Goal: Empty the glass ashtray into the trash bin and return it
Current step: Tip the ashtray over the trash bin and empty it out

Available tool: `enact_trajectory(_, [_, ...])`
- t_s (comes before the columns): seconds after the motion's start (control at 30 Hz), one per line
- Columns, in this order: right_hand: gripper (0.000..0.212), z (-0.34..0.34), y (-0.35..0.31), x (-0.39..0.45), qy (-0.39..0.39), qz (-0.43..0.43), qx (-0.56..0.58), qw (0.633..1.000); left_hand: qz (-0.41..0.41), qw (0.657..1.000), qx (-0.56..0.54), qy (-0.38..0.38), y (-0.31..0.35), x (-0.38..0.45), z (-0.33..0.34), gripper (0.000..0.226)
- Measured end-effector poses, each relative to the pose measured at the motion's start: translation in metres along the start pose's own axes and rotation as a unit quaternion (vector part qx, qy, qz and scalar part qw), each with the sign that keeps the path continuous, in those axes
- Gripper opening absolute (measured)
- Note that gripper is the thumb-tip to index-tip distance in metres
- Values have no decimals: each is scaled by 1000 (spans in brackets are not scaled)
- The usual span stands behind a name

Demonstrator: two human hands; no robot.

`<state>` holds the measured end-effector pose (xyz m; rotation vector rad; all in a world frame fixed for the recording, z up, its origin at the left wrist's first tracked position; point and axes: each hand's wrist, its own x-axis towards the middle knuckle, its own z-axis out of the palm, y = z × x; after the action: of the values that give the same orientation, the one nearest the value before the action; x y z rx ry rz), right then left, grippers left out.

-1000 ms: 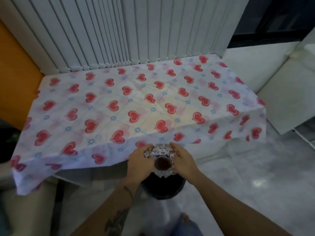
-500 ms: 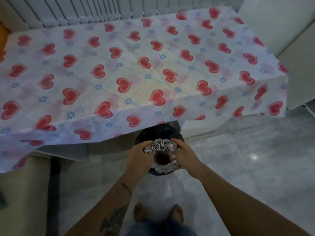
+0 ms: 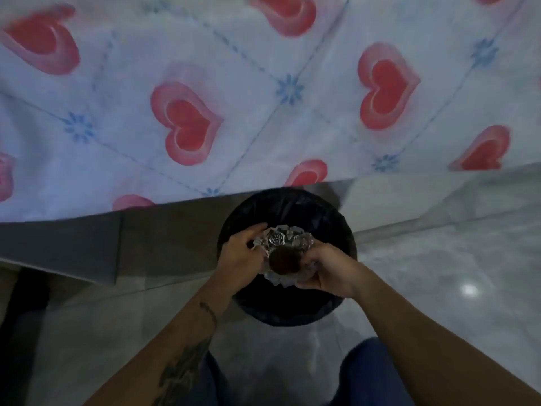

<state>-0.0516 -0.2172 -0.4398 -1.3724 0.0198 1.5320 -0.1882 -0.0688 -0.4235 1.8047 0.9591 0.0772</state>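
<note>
A cut-glass ashtray [image 3: 282, 244] with a dark brown mass in its bowl is held over the round black trash bin [image 3: 292, 206], which is lined with a dark bag. My left hand [image 3: 241, 250] grips the ashtray's left rim. My right hand [image 3: 328, 272] grips its right and near side. The ashtray sits directly above the bin's opening, its bowl facing up toward me. The bin stands on the floor just in front of the table's edge.
The table with a white cloth printed with red hearts [image 3: 187, 124] fills the upper half of the view, its near edge overhanging close to the bin. Pale glossy floor tiles [image 3: 439, 259] lie to the right. My knees in blue trousers [image 3: 371, 373] are at the bottom.
I have bent lower, so the view has closed in on the bin. Both hands have carried the ashtray down from table-edge height to just above the bin's opening.
</note>
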Motion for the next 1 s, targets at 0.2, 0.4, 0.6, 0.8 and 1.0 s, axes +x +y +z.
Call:
enact_trajectory(0.2, [43, -20, 41, 56, -9, -15, -7, 1000, 111, 991, 58, 38, -69, 29, 24, 37])
enact_trajectory(0.4, [45, -10, 52, 57, 89, -18, 39, 995, 175, 939, 198, 221, -94, 34, 26, 47])
enact_trajectory(0.6, [50, 2, 52, 57, 181, -59, 102, 977, 109, 948, 207, 216, -111, 41, 28, 58])
enact_trajectory(0.8, [24, 15, 46, 61, 336, -231, -35, 912, 98, 950, 223, 194, -119, 39, 35, 67])
enact_trajectory(1.0, [58, 13, 29, 49, 400, -440, -506, 625, 112, 951, 212, 197, -117, 38, 35, 69])
